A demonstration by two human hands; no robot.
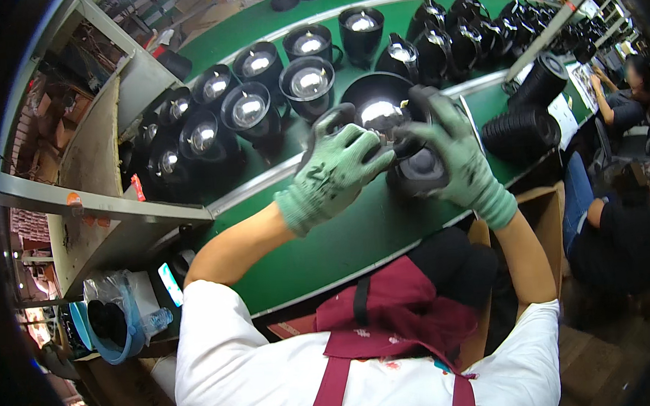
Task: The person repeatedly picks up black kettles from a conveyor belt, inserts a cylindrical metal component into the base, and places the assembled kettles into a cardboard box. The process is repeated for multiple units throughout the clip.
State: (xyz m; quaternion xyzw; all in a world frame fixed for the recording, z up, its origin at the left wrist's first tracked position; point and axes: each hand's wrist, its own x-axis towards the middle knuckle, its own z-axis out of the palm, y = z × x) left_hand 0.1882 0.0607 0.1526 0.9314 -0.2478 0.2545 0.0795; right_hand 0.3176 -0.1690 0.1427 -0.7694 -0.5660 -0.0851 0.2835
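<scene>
gripping a black lamp (418,169) at frame centre, the right hand (462,157) is clenching around its body while the left hand (332,174) is pinching its rim from the left, above the green counter (342,243).

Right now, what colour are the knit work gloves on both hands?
Speckled pale green, on the left hand and right hand; clearest in the head view.

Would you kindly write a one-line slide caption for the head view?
Two green-gloved hands, left hand and right hand, hold a black pot over a green conveyor belt lined with more black pots.
</scene>
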